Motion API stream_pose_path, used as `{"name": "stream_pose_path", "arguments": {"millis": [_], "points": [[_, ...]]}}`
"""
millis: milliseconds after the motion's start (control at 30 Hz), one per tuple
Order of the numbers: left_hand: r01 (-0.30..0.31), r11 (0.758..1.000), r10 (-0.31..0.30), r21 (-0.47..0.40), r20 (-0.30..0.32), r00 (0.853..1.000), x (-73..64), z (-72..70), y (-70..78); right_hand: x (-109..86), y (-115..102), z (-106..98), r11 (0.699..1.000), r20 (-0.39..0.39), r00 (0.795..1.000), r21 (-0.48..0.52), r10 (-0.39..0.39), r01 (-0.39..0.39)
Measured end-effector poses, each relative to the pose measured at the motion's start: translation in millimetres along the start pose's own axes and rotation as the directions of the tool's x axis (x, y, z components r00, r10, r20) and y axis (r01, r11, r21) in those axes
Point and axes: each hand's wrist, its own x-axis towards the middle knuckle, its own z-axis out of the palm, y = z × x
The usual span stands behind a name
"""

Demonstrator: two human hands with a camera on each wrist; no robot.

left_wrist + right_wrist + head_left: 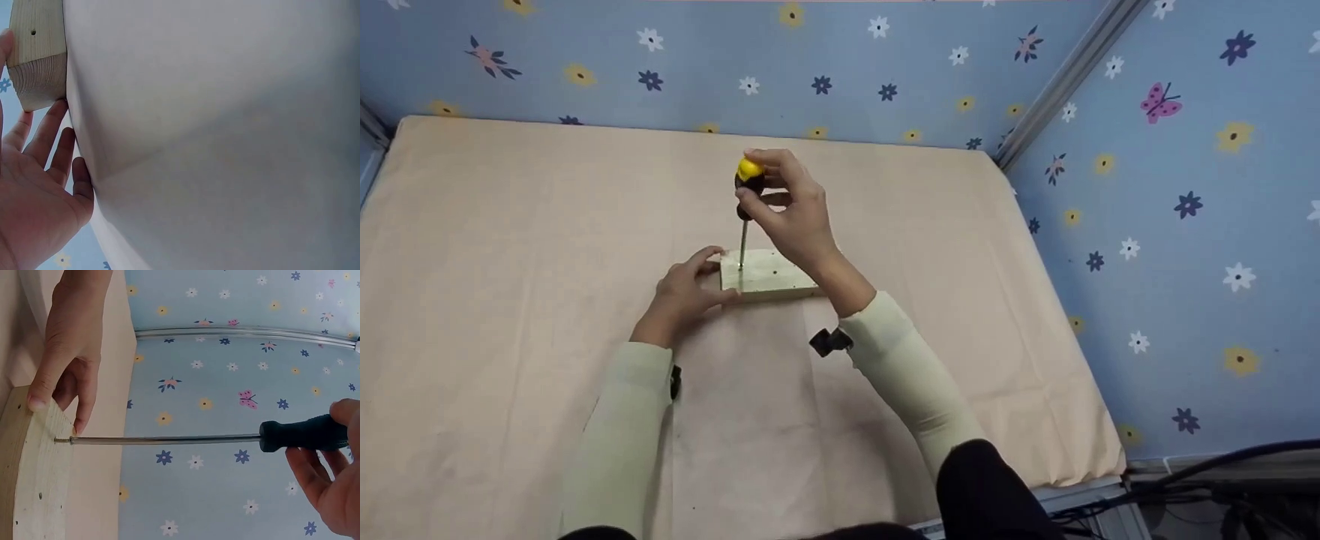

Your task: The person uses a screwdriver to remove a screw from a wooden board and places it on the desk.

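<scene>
A pale wooden block (784, 276) with several small holes lies on the cloth-covered table. My left hand (682, 294) holds its left end, the thumb on the near side and fingers on the far side. In the right wrist view, a screw (63, 440) stands partly out of the block's upper face. The screwdriver (749, 180), yellow and black with a long metal shaft, is upright with its tip at the screw head. My right hand (799, 214) grips the handle between thumb and fingers. Part of the block's right end is hidden behind the right wrist.
A beige cloth (547, 225) with creases covers the table. Blue flowered walls (840, 67) rise behind it and on the right. Dark cables (1207, 476) hang at the lower right, past the table's edge.
</scene>
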Motion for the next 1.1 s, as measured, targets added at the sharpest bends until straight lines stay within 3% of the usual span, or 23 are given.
{"name": "stream_pose_path", "arguments": {"millis": [100,200,333,533,800,1100], "points": [[-0.008,1.000,0.008,-0.010,-0.014,1.000,-1.5,0.6,-0.5,0.7,-2,1,0.999,0.079,0.997,0.032,0.016,-0.018],[-0.018,1.000,0.018,-0.012,-0.030,0.999,-1.5,0.5,-1.0,1.7,-2,3,0.998,0.100,0.995,0.048,0.027,-0.032],[-0.018,1.000,0.018,-0.011,-0.029,0.999,-1.2,-0.9,-0.4,2.8,-1,3,0.999,0.070,0.997,0.029,0.026,-0.028],[0.003,1.000,-0.003,-0.004,-0.006,1.000,-0.4,-1.6,-0.1,3.0,0,1,0.998,0.018,0.999,-0.055,-0.038,0.039],[0.024,1.000,-0.024,-0.005,-0.002,1.000,0.6,1.0,0.0,-0.7,8,3,0.986,-0.006,0.986,0.029,-0.166,0.167],[0.017,1.000,-0.017,-0.006,-0.015,1.000,0.5,2.4,1.0,-0.5,8,3,0.993,-0.033,0.993,0.007,-0.116,0.116]]}}
